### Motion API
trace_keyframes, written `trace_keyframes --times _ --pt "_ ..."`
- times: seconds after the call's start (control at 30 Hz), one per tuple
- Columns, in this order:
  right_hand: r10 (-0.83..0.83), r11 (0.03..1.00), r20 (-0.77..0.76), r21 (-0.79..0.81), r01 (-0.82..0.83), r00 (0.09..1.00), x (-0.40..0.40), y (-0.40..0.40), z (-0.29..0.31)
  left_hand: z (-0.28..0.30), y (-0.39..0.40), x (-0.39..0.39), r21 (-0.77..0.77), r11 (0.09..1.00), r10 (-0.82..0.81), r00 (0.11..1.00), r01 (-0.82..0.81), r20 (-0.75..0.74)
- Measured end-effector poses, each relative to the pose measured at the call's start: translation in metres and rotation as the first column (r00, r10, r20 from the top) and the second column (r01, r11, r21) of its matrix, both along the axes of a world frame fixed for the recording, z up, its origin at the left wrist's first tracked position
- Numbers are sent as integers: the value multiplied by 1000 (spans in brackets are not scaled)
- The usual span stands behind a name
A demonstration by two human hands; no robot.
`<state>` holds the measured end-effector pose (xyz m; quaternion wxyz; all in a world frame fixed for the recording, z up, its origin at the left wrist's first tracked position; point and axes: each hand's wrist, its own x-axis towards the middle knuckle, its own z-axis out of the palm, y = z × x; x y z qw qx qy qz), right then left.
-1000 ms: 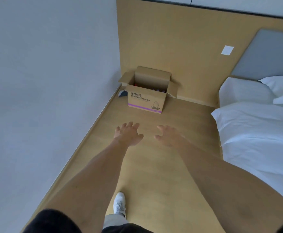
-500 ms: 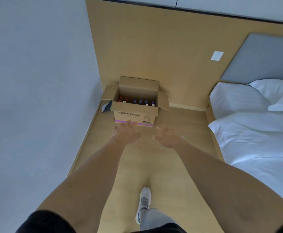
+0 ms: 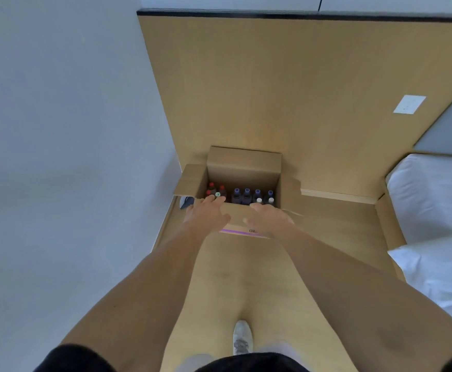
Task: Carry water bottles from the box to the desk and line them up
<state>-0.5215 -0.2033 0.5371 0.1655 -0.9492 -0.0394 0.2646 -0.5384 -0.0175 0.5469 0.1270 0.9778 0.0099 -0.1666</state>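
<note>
Both the left hand (image 3: 206, 214) and right hand (image 3: 269, 220), fingers spread and holding nothing, reach over the open brown cardboard box (image 3: 243, 167) of upright capped bottles (image 3: 242, 196).

A bedroom, perhaps in a hotel; a bed (image 3: 434, 224) with white linen and pillows stands at the right against a grey padded headboard (image 3: 450, 130); wood panelling (image 3: 273, 89) backs the wall; pale wood flooring (image 3: 327, 237) runs alongside.
</note>
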Motion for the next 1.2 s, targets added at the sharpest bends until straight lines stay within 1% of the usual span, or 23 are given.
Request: trace_keyframes --times 0.17,0.23,0.3,0.4,0.47,0.67,0.8,0.97,1.2 --pt "-62 997 -5 35 62 998 70 -21 -2 -9 -14 78 -14 1000 -15 1000 15 -16" --pt "-63 998 -7 21 63 998 96 -31 -9 -16 -19 109 -22 999 -35 999 34 -26" --pt "-77 997 -7 5 77 997 118 -39 -17 -26 -23 138 -33 996 -78 997 77 -28" --pt "-143 990 -7 6 143 990 151 -49 -35 -41 -30 186 -32 990 -136 990 134 -39" --pt "-174 984 -22 -27 174 984 179 -52 -47 -51 -32 220 -37 985 -172 984 171 -49" --pt "-261 964 -37 -70 258 965 268 -36 -80 -89 -5 323 -57 972 -234 966 229 -108" --pt "-305 952 -102 -65 300 947 320 -11 -102 -112 20 381 -74 970 -244 952 234 -186" --pt "-305 952 -164 -36 303 938 373 13 -138 -146 32 431 -97 964 -265 928 248 -261" --pt "-272 962 -252 -72 262 929 421 11 -220 -223 48 473 -102 970 -243 908 221 -341"
